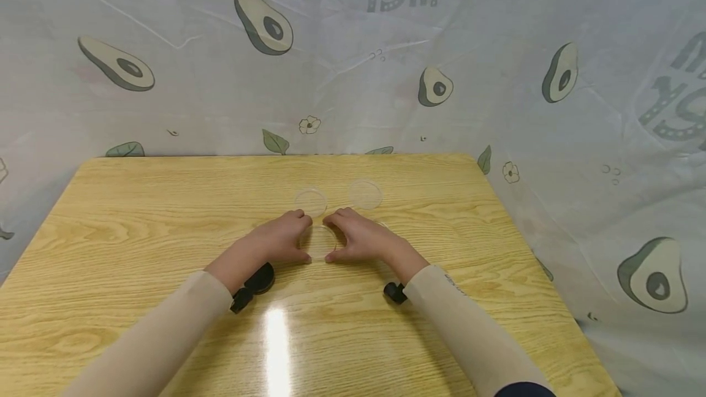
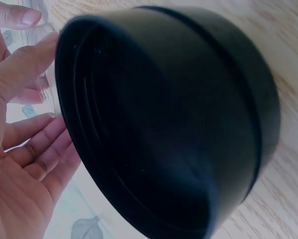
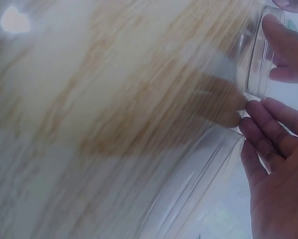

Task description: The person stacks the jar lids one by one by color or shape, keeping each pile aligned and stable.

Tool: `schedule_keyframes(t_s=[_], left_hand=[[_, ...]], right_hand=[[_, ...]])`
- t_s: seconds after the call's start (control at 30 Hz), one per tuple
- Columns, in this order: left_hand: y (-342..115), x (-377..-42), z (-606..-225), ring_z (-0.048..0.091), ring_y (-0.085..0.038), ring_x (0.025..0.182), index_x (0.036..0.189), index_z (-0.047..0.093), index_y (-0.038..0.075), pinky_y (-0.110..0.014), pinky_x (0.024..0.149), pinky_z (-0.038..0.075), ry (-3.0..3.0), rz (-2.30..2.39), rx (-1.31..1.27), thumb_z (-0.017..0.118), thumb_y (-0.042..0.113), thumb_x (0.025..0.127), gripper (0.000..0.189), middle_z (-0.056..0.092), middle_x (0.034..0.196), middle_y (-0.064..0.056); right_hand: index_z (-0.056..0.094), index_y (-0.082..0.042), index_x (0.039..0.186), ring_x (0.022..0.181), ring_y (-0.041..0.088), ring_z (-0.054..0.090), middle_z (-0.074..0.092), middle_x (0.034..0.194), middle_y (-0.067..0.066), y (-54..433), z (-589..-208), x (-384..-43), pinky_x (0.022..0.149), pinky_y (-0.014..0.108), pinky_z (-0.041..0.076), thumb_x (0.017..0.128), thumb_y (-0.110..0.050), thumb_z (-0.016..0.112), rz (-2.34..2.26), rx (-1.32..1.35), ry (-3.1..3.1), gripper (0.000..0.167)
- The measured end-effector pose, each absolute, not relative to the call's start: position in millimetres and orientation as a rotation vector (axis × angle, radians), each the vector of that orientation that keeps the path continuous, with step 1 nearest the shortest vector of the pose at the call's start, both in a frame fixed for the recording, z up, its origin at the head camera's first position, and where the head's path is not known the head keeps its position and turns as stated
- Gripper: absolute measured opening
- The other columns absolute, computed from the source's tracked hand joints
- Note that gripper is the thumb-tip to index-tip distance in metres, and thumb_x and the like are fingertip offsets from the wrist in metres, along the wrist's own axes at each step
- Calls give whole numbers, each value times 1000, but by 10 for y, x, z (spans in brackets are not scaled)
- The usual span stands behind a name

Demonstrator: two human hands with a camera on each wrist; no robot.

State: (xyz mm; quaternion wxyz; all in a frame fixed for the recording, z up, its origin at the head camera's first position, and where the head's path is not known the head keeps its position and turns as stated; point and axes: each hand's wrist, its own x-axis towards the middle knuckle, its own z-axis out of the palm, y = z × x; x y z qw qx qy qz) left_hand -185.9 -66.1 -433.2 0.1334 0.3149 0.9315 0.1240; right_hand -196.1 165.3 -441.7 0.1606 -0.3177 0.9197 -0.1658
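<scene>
Between my two hands sits a clear round dish [image 1: 318, 242], low over the wooden table. My left hand [image 1: 281, 239] curves around its left side, thumb at the near edge and fingers at the far edge. The right hand [image 1: 361, 238] mirrors this, gripping the dish from the right; its fingers and thumb meet the dish [image 3: 258, 55] in the right wrist view. By my left wrist is a black round lid [image 1: 263, 279]. In the left wrist view this lid [image 2: 154, 114] shows its hollow inside and covers part of the left hand.
Two more clear round dishes, a left one [image 1: 311, 202] and a right one [image 1: 365, 193], lie farther back on the table [image 1: 165, 201]. Another clear dish [image 3: 199, 184] is beside the right hand, mostly hidden in the head view. A patterned curtain [image 1: 342, 78] hangs behind the table.
</scene>
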Motion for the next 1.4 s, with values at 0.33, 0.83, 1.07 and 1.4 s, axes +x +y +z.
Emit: schedule_keyframes(t_s=[0.33, 0.83, 1.07, 1.4], left_hand=[[-628, -1863, -4335, 62, -32, 116, 133, 58, -4, -45, 98, 57, 2706, 333, 910, 87, 36, 87, 68, 62, 126, -18], [-630, -1883, -4374, 62, -29, 112, 131, 60, -3, -44, 98, 56, 2706, 372, 897, 86, 37, 87, 65, 62, 123, -16], [-592, -1850, -4361, 61, -31, 118, 134, 59, -4, -45, 102, 55, 2689, 410, 906, 87, 37, 86, 69, 61, 127, -17], [-498, -1685, -4292, 61, -27, 111, 129, 62, -2, -44, 95, 57, 2681, 434, 894, 89, 37, 83, 66, 61, 120, -13]], right_hand=[[52, -8, 150, 138, 23, 52, 57, 147, 9, 1638, -4384, -1942, 117, 42, 45, 91, -42, 81, -465, -929, 2618, 73], [54, -9, 148, 135, 23, 53, 59, 145, 8, 1642, -4388, -1978, 115, 42, 46, 92, -41, 81, -465, -922, 2598, 70], [55, -8, 147, 136, 25, 53, 59, 145, 9, 1680, -4353, -1932, 117, 43, 46, 90, -41, 83, -463, -932, 2601, 72], [57, -8, 146, 134, 24, 54, 61, 142, 8, 1793, -4326, -1781, 114, 43, 48, 89, -44, 84, -454, -952, 2615, 72]])
